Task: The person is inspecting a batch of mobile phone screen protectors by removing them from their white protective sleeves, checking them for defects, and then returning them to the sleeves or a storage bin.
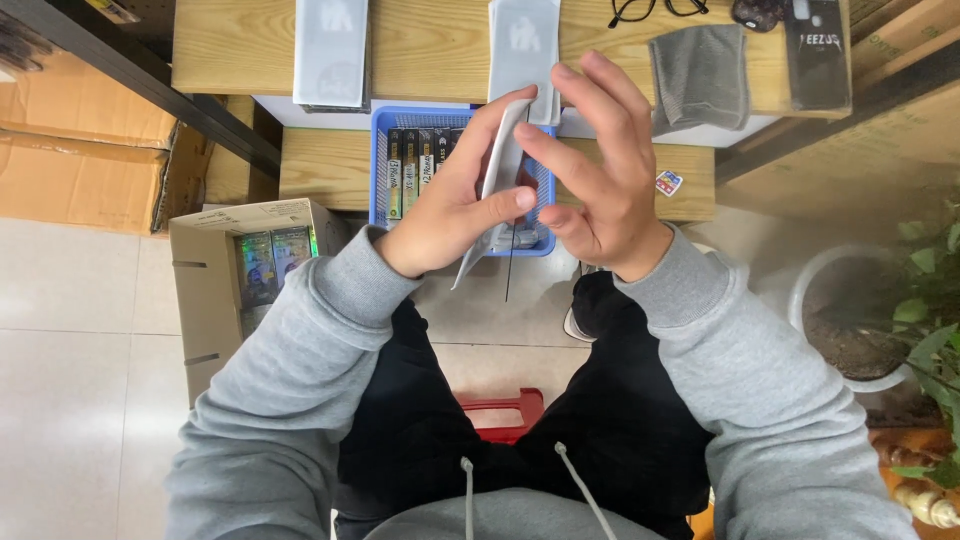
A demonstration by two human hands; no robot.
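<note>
Both hands hold a thin white sleeve edge-on above the blue basket.

The left hand is closed on the white sleeve, thumb pressed across its near face and fingers curled behind, so the sleeve stands almost upright with its lower corner hanging just in front of the blue basket. The right hand meets it from the other side, fingertips pinching the top edge while the other fingers spread open. Inside the basket, slim boxes stand in a row. Left of the basket sits an open cardboard carton; beyond it, on the wooden bench, lies a grey cloth.
</note>
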